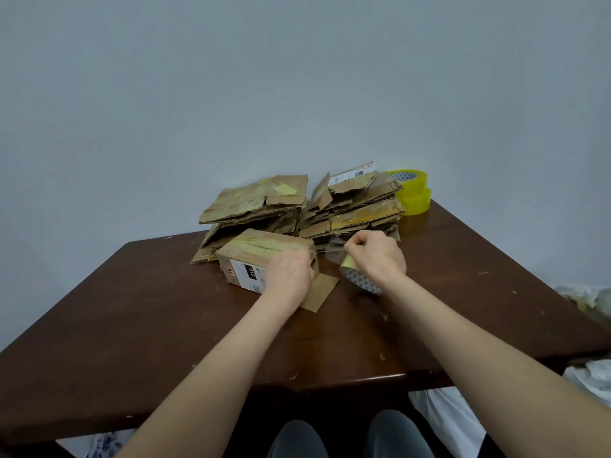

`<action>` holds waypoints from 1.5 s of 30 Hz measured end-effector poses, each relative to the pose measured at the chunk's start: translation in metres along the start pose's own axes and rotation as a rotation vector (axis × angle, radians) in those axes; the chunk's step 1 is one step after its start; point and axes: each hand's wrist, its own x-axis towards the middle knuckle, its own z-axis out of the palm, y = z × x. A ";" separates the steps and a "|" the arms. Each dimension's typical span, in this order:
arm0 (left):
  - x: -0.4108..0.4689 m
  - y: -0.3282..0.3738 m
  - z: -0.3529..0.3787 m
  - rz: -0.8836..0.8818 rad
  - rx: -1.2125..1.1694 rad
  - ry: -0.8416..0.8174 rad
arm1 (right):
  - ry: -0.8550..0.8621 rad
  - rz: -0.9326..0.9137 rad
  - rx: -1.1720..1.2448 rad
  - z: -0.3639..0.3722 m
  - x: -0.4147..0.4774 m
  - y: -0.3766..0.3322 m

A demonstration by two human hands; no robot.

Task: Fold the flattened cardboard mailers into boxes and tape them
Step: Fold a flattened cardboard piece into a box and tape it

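Note:
A folded cardboard box (pixel 254 259) with a white label lies on the brown table (pixel 165 325); one end flap (pixel 322 290) lies open flat on the table. My left hand (pixel 289 274) presses on the box's right end. My right hand (pixel 377 256) grips a yellow tape roll (pixel 358 279) just right of the box. A clear strip of tape (pixel 330 254) stretches from the roll to the box end. Behind them lie two stacks of flattened mailers, a left stack (pixel 254 203) and a right stack (pixel 353 206).
Two more yellow tape rolls (pixel 413 191) are stacked at the table's back right, near the wall. White plastic bags (pixel 588 375) lie on the floor to the right. My knees (pixel 350 438) show below the table's front edge. Bits of cardboard litter the tabletop.

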 end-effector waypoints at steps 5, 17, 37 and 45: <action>-0.012 0.009 0.005 0.196 0.145 0.248 | 0.079 0.066 0.229 -0.031 0.009 0.025; 0.012 0.082 0.005 0.267 -0.345 0.412 | 0.186 0.047 0.197 -0.061 0.010 0.049; 0.051 0.040 -0.016 -0.006 -0.326 0.229 | 0.004 -0.098 -0.214 -0.051 0.013 0.059; 0.061 -0.114 -0.016 -0.279 -0.184 0.191 | -0.041 -0.362 -0.117 0.005 -0.004 -0.029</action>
